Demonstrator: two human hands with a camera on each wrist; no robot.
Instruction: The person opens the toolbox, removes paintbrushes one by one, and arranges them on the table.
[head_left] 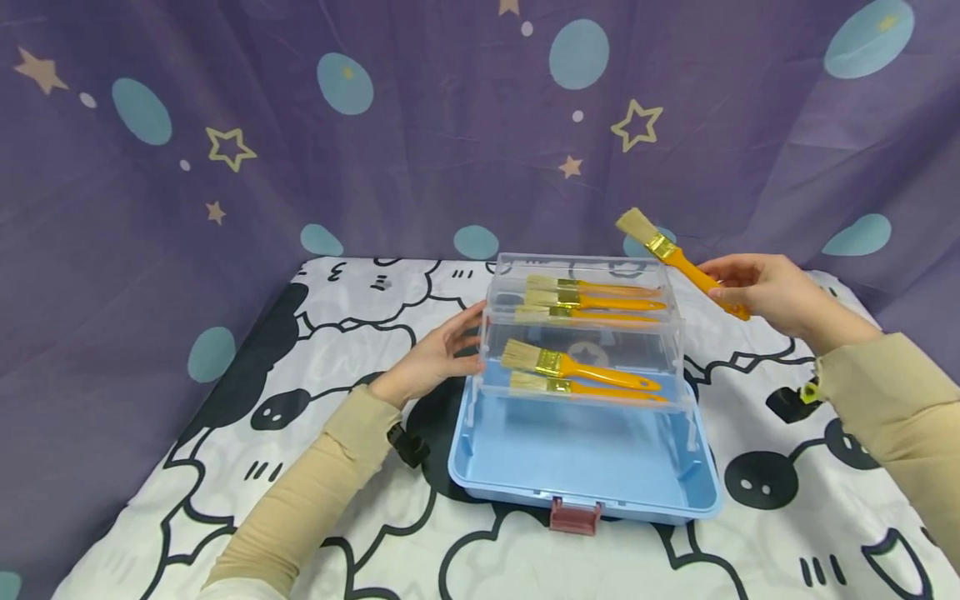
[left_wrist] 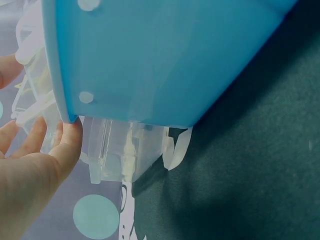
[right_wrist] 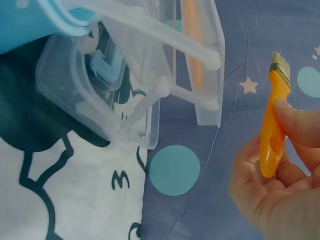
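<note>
In the head view my right hand point(head_left: 776, 296) holds a paintbrush point(head_left: 678, 260) by its orange handle, raised right of the box, bristles pointing up and left. The right wrist view shows the thumb of that hand point(right_wrist: 280, 190) pressed on the handle of the brush point(right_wrist: 274, 125). My left hand point(head_left: 435, 358) rests its fingers against the left side of the clear trays point(head_left: 585, 333) of a light blue box point(head_left: 577, 442). Several brushes lie in the trays, among them one brush point(head_left: 577, 365) in the lower tray. In the left wrist view, the left hand point(left_wrist: 40, 165) touches the box edge.
The blue box stands on a cloth point(head_left: 360, 517) with black and white cartoon shapes, its maroon latch point(head_left: 575, 517) facing the near side. A purple curtain point(head_left: 450, 150) with stars and blue ovals hangs behind.
</note>
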